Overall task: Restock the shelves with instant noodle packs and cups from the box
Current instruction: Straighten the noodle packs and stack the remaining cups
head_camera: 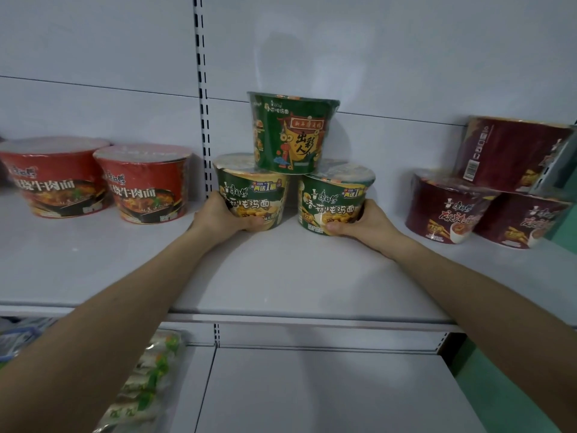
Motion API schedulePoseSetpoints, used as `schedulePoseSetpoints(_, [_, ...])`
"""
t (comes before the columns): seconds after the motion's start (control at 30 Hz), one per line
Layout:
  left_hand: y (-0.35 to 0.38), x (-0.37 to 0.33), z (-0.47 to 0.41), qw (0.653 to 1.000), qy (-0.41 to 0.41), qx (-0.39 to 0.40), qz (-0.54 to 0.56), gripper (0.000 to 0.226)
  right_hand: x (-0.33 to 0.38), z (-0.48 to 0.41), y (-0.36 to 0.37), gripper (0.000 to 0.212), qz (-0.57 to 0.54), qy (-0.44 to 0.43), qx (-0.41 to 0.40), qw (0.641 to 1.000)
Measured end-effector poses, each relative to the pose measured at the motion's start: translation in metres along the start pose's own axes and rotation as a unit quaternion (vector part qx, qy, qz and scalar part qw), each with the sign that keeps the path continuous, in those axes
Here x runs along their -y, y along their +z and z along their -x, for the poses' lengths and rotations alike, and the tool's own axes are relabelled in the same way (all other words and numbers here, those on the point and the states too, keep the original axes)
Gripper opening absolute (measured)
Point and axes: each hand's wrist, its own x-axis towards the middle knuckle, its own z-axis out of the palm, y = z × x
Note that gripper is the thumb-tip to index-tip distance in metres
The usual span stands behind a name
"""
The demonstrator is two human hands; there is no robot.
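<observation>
Three green noodle cups stand as a small pyramid on the white shelf, near its back panel at about twelve o'clock from the person. The left hand is wrapped around the outer side of the lower left green cup, thumb across its front near the base, so it is clamped on that cup. The right hand grips the lower right green cup the same way from its outer side, thumb pressed low on the front. The top green cup rests upright across the lids of both lower cups, bridging the gap between them. At about ten o'clock two red cups sit side by side, just beside each other and well apart from the green ones. At about two o'clock three dark red cups form a similar stack, two below and one tilted on top. On the lower shelf, at about eight o'clock, lie noodle packs in clear wrap with green print.
</observation>
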Motion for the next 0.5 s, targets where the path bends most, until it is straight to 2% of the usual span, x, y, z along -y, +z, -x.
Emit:
schedulePoseSetpoints(0.07, [0.001, 0.0, -0.001, 1.0, 0.01, 0.001, 0.002, 0.075, 0.0, 0.0, 0.0, 0.07, 0.003, 0.007, -0.003, 1.0])
schedulePoseSetpoints(0.4, [0.002, -0.001, 0.001, 0.999, 0.025, -0.011, -0.022, 0.068, 0.013, 0.007, 0.003, 0.048, 0.006, 0.013, 0.006, 1.0])
schedulePoseSetpoints(0.5, [0.001, 0.001, 0.001, 0.998, 0.031, 0.012, -0.046, 0.059, 0.018, 0.012, 0.004, 0.052, 0.017, 0.026, 0.011, 0.999])
